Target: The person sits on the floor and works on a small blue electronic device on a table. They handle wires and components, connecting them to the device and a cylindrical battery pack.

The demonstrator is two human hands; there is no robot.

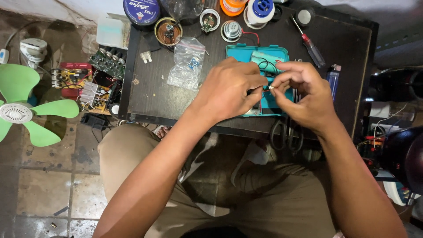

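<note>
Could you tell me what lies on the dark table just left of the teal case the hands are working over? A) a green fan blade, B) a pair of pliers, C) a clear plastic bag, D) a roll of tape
C: a clear plastic bag with a small part inside lies on the table left of the teal case.

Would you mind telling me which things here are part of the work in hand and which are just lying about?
In hand:
left hand
right hand
small white part pinched between them
teal case beneath

Lying about:
red-handled screwdriver
clear plastic bag
solder spool
blue lighter
green fan
circuit boards
</note>
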